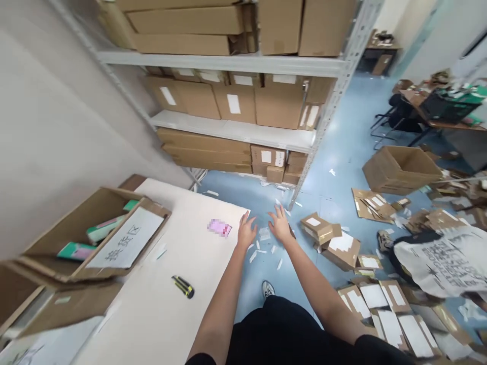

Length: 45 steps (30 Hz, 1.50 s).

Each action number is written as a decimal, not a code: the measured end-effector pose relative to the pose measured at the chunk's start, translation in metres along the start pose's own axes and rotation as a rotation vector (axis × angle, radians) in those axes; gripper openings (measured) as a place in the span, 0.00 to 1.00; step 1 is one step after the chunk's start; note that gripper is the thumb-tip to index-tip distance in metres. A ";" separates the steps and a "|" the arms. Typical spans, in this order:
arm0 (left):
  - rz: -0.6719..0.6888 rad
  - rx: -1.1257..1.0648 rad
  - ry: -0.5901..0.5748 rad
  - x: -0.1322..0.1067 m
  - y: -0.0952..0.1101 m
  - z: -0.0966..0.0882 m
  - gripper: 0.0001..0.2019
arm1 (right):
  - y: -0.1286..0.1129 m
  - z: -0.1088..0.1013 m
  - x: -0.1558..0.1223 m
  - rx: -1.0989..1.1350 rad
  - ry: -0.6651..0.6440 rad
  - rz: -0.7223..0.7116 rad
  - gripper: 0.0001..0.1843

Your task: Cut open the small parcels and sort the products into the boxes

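Note:
My left hand point(246, 230) is held out at the right edge of the white table point(152, 324), fingers apart and nothing in them. Level with it, my right hand point(279, 224) hovers over the blue floor, also with spread fingers and holding nothing. Closest to my left hand on the tabletop lies a small pink item point(219, 227), blurred out in the picture. Nearer to me on the same table rests a yellow and black box cutter point(183, 287).
An open cardboard box point(152, 213) with green packages stands on the table's left. Ahead rises a metal shelf point(228, 60) full of cartons. Paper scraps point(264, 233) litter the floor. Cartons point(342, 248) and a person in a white shirt point(441, 258) are at right.

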<state>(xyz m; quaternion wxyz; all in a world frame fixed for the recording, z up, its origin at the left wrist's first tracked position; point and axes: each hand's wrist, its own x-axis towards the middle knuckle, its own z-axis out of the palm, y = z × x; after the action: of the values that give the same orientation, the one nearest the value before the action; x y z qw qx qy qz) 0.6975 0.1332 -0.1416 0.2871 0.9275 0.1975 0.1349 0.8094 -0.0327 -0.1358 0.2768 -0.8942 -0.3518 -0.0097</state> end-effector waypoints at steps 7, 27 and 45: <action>-0.218 0.102 0.256 -0.081 -0.051 -0.099 0.23 | -0.125 0.049 0.018 0.126 -0.100 -0.357 0.28; -1.077 0.189 0.934 -0.615 -0.140 -0.287 0.27 | -0.561 0.183 -0.322 0.422 -0.613 -1.299 0.32; -1.752 0.236 1.302 -0.939 -0.094 -0.277 0.25 | -0.752 0.227 -0.633 0.441 -1.014 -1.844 0.36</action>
<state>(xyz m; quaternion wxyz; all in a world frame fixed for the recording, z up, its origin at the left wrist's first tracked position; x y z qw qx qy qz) -0.2622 -0.0800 -0.1042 0.0336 0.2384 0.9134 0.3282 -0.1836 0.1372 -0.0953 0.1398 -0.1139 -0.9584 0.2211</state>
